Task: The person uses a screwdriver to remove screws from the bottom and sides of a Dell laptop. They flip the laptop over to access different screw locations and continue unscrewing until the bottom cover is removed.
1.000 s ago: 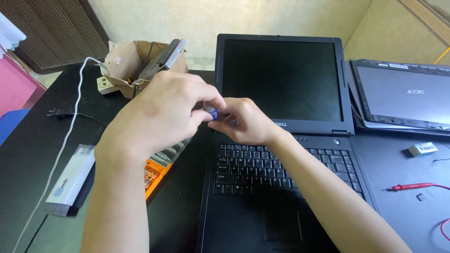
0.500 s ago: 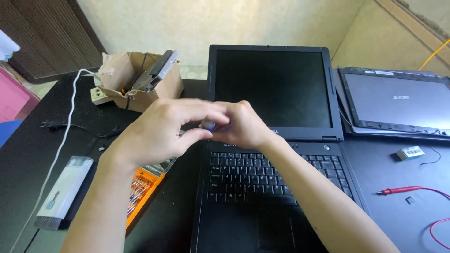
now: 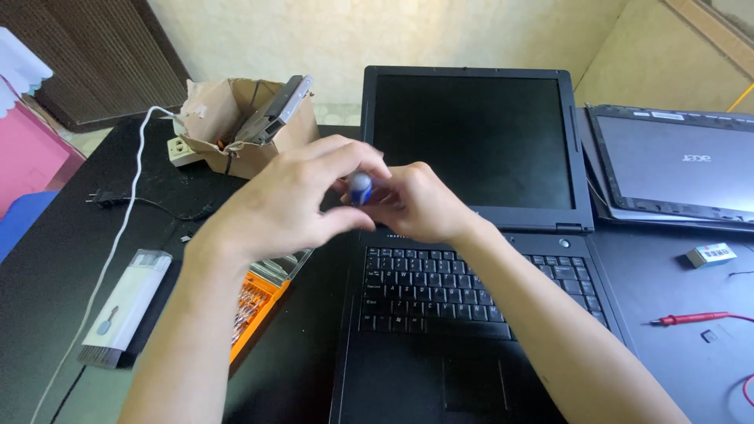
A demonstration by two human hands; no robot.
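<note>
Both hands meet above the back edge of the keyboard [image 3: 463,283] of the open black laptop [image 3: 471,235], just in front of its dark screen [image 3: 471,141]. Compared with one second ago they stay almost in the same place; only the fingers are arranged differently. The left hand [image 3: 287,206] now has its thumb and first fingers pinched narrow around the rounded blue-grey cap of a small screwdriver [image 3: 360,187], and this cap is more visible between the fingertips than half a second ago, when the hands covered it. The right hand [image 3: 416,206] is closed around the lower part of the tool, so I cannot see the shaft or the tip. From this I judge that the person is turning or adjusting the screwdriver in the fingers, not moving it to another place.

Below the left wrist lies an orange bit case [image 3: 255,302], partly hidden by the forearm. Further left of this hand is a white brush tool [image 3: 126,310] and a white cable [image 3: 129,204]. Beyond the left hand stands a torn cardboard box [image 3: 228,129]. To the right of the right arm lie a red probe [image 3: 691,318] and a second laptop [image 3: 675,169].
</note>
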